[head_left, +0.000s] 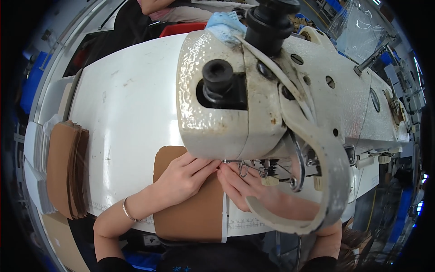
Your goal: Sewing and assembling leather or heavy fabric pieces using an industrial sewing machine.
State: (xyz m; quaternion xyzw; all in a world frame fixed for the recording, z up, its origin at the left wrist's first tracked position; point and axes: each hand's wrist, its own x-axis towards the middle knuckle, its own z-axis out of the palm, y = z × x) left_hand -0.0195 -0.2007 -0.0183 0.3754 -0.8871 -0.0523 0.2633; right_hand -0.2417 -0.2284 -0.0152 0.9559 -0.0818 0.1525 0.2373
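1. The left hand [192, 174] lies over a brown panel [190, 215], fingers extended close together; whether the fingertips pinch anything cannot be told.
2. The right hand [238, 185] meets it near the needle area, fingers slightly bent and partly hidden; its grip cannot be told either.
3. The panel, smooth, matte and round-cornered, lies flat on the worktop [127, 95] beneath the left hand, a narrow white strip [224, 220] along its right edge.
4. A slim, shiny bangle [127, 211] rings the left wrist.
5. Above the hands stands a sewing machine [213, 124], its cream enamel pebbled, glossy and stained; a broad, curved bar [336, 190] loops before the right forearm.
6. Crumpled blue cloth [226, 27] sits on top.
7. The worktop is white, glossy and faintly scuffed.
8. At far left, stacked brown pieces [62, 170] show uneven, layered edges.
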